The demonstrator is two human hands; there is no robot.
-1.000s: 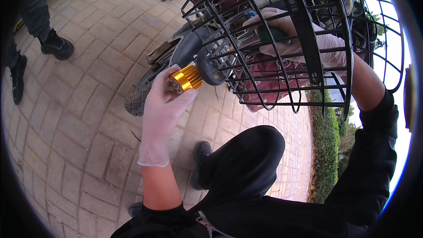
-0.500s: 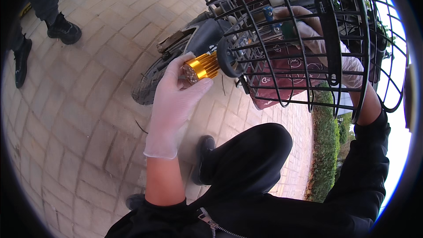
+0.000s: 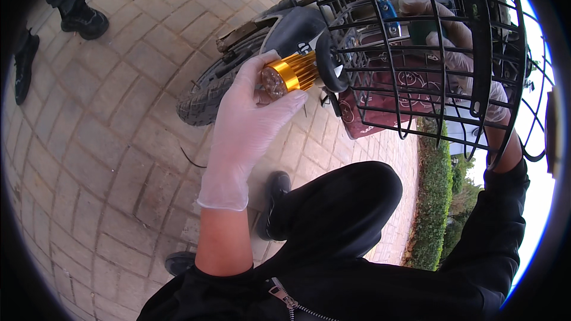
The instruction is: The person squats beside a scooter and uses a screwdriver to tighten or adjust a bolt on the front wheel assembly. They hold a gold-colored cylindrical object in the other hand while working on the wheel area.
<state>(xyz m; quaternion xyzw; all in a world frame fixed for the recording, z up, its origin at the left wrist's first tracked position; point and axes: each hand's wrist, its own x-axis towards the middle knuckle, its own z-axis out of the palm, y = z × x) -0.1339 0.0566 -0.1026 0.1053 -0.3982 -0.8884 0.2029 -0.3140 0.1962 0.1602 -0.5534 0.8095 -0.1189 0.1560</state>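
My gloved left hand grips a gold, finned LED headlight between thumb and fingers. The lamp's clear lens faces me, and its back meets a round black part at the basket's front. Seen through the wires of the black basket, my gloved right hand is closed around a green-handled tool. The wires hide part of this tool, so its exact kind is unclear. Beside its tip sits a blue metal part.
A black front wheel with mudguard stands left of the basket. Dark red patterned cloth hangs behind the wires. Another person's black shoes are on the paving at upper left. A hedge runs along the right.
The view has shifted a little, and the basket sits further right in the picture. Both hands keep their grips, my left on the headlight and my right on the green-handled tool.
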